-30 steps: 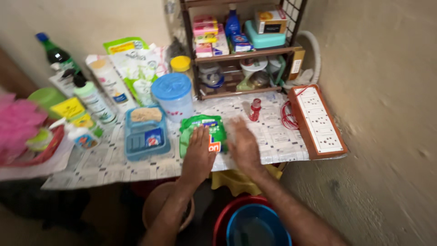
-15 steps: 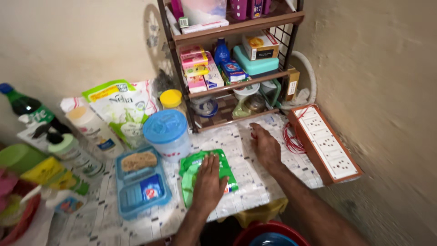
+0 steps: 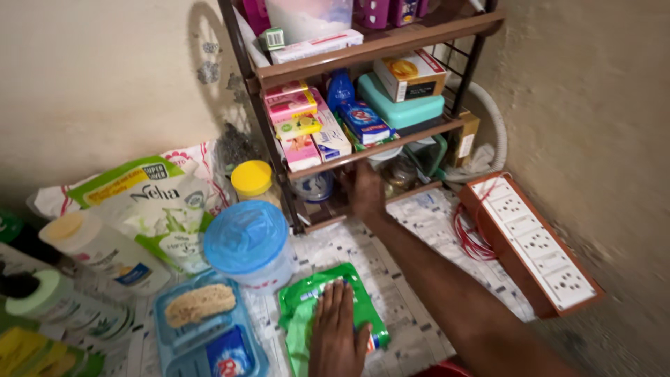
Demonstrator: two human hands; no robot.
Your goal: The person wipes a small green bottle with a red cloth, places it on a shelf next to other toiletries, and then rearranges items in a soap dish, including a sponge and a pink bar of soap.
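My left hand lies flat, fingers together, on a green plastic packet on the newspaper-covered table. My right hand reaches into the lowest level of a dark shelf rack, near a glass jar and a clear container; I cannot tell whether it holds anything. Above it, a shelf holds pink and yellow soap boxes, a blue pouch and a teal box.
A blue-lidded tub, a yellow-lidded jar, a green and white bag, bottles and a blue tray with a sponge crowd the left. A wooden switchboard with red wire lies at the right, by the wall.
My right hand has moved from the table up into the rack's lowest level. The view has tilted up and closer to the rack. My left hand stays on the green packet.
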